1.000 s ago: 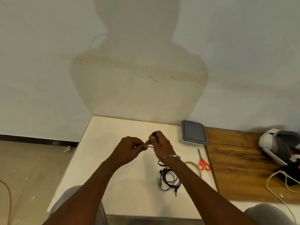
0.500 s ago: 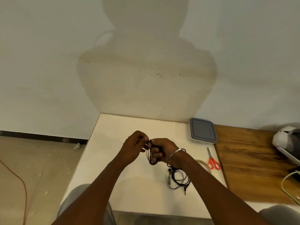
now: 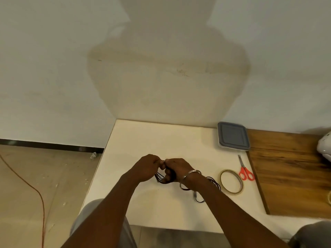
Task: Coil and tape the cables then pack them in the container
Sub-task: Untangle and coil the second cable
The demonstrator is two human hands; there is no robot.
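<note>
Black cable (image 3: 161, 178) gripped by curled left hand (image 3: 147, 167) and right hand (image 3: 176, 169); best hold loops even and snug, tape (image 3: 231, 181) just right of right hand.

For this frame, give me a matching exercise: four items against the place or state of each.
1 container
2 scissors
3 tape roll
4 coiled cable

a gripped by left hand and right hand
b lid on, far right corner of white table
c red handles, by the wooden top
d flat, left of the scissors

Pairs: 1-b, 2-c, 3-d, 4-a
</note>
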